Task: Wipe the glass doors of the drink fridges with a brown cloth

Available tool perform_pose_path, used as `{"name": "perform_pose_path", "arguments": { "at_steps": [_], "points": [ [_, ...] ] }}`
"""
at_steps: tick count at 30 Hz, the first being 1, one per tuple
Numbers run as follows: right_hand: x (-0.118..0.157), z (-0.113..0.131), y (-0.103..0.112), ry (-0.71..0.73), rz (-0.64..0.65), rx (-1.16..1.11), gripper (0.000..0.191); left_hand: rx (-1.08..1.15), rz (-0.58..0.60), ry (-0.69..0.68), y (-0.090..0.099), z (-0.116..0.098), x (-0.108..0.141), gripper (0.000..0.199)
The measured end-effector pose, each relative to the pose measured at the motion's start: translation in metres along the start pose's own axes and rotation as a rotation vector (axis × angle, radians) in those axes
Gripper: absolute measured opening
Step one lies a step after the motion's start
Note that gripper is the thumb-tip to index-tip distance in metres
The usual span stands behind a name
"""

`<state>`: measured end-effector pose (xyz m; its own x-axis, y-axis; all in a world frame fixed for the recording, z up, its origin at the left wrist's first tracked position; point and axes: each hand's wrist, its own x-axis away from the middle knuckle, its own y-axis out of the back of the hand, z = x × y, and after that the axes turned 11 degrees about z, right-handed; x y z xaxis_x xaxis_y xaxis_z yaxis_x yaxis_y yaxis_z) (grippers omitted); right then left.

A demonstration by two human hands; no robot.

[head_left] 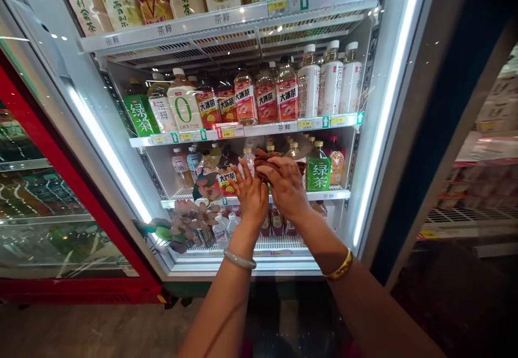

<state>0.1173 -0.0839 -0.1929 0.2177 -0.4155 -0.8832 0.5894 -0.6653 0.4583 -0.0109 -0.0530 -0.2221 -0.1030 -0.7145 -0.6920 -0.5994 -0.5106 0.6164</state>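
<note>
A crumpled brown cloth (265,158) is pressed under my right hand (285,185), whose fingers bend over it in front of the glass door of a lit drinks fridge. Close beside it on the left, my left hand (251,191) has its fingers spread and holds nothing. A pale bangle is on the left wrist and a gold bangle on the right. Behind the hands, bottles stand on the fridge's third shelf, among them a green tea bottle (319,169) to the right of the cloth. Flower shapes (190,218) show on the glass at lower left.
Rows of bottled drinks fill the upper shelves (283,128). A red-framed fridge (133,261) stands at the left. The fridge's bright right edge (390,104) and a dark panel lie to the right, with more shelves (461,217) beyond. The floor (101,325) shows at lower left.
</note>
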Motion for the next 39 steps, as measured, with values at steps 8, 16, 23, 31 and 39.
{"name": "perform_pose_path", "arguments": {
  "at_steps": [8,16,23,31,39],
  "points": [
    [0.007,-0.011,0.018,-0.241,-0.197,-0.016,0.040,0.000,0.067,-0.041,0.004,-0.001,0.006,0.059],
    [0.019,-0.010,0.018,-0.129,0.081,-0.048,0.027,0.024,0.095,-0.004,-0.004,-0.017,0.009,0.062],
    [0.013,-0.032,0.037,-0.247,-0.297,-0.017,0.040,0.033,0.081,0.010,-0.008,-0.027,0.010,0.062],
    [0.022,-0.019,0.025,-0.151,0.003,-0.046,0.028,0.014,0.063,-0.046,-0.014,-0.025,0.013,0.064],
    [0.013,-0.014,0.016,-0.185,-0.161,-0.032,0.037,0.042,0.078,-0.015,-0.017,-0.029,0.011,0.062]
  ]
}}
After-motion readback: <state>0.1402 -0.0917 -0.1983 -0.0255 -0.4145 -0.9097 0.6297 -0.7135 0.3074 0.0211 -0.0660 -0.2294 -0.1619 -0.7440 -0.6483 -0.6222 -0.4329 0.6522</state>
